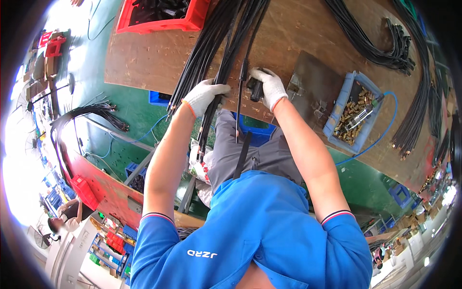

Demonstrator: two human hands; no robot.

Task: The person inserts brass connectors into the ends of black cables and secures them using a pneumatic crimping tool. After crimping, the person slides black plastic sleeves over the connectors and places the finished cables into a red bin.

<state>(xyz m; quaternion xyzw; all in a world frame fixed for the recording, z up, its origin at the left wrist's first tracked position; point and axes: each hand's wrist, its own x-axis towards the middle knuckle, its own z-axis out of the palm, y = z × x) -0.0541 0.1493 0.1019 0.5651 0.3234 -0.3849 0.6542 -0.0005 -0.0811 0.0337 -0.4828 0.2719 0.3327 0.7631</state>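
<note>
My left hand [204, 95], in a white glove, is closed round several black cables [231, 45]; their bare ends hang below it over my lap. Another bundle of black cables [195, 62] lies on the table just left of that hand. My gloved right hand [270, 86] is curled round short black cylindrical pieces [257, 89], whose exact kind I cannot make out. Between the hands, a single black cable [239, 103] with a thicker black sleeve [243, 70] runs down past the table edge. The right fingers are close beside that sleeve, and contact is unclear.
A red bin [192, 21] of black parts stands at the table's far left. To the right, a blue bin [332, 125] holds brass fittings and a metal tool [361, 118] with a blue hose [397, 111]. More black cables [380, 55] lie at the far right of the brown table [144, 62].
</note>
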